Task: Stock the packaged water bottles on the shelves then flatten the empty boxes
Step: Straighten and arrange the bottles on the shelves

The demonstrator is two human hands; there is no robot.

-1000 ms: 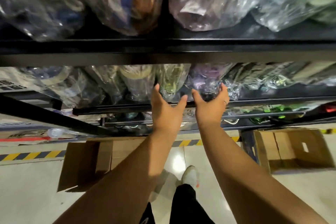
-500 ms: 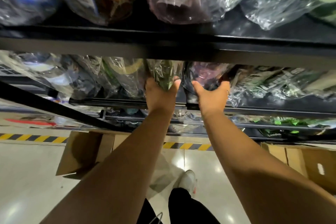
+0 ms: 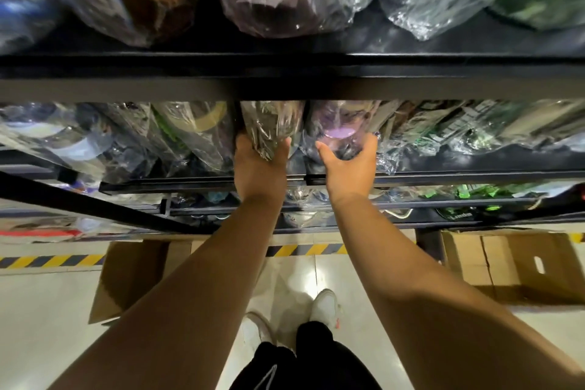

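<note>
As things stand, step in hand: stocking, not flattening; both hands are up at the middle shelf, each seating one wrapped bottle into the row.
Left hand (image 3: 259,168): cups the near end of an olive-green bottle in crinkled clear plastic wrap (image 3: 272,127). The thumb lies along its right side, and the fingers go round its left side, mostly hidden.
Right hand (image 3: 348,171): holds the near end of a clear bottle with a lilac cap in clear plastic wrap (image 3: 338,128), thumb on the left and fingers curled round the right.
Where the bottles are: side by side on the black metal middle shelf (image 3: 459,176), under the black upper shelf beam (image 3: 411,87). Other wrapped bottles crowd both flanks, and the near ends sit close to the front lip.
Next move, as a judgement: push both bottles back until they are clear of the lip, let go without dragging the loose wrap, then go down for more stock or turn to the boxes.
Boxes: a brown cardboard box at floor left (image 3: 126,279) and a brown cardboard box with a hand slot at floor right (image 3: 519,263) both stand unflattened. Whether either still holds bottles cannot be told.
Writing: white letters on a green pack on the lower shelf (image 3: 459,216) may begin "Lind", but they are too blurred to be sure. No brand reads on either held bottle.
Floor marking: yellow-and-black striped tape (image 3: 47,261) runs along the foot of the rack.
</note>
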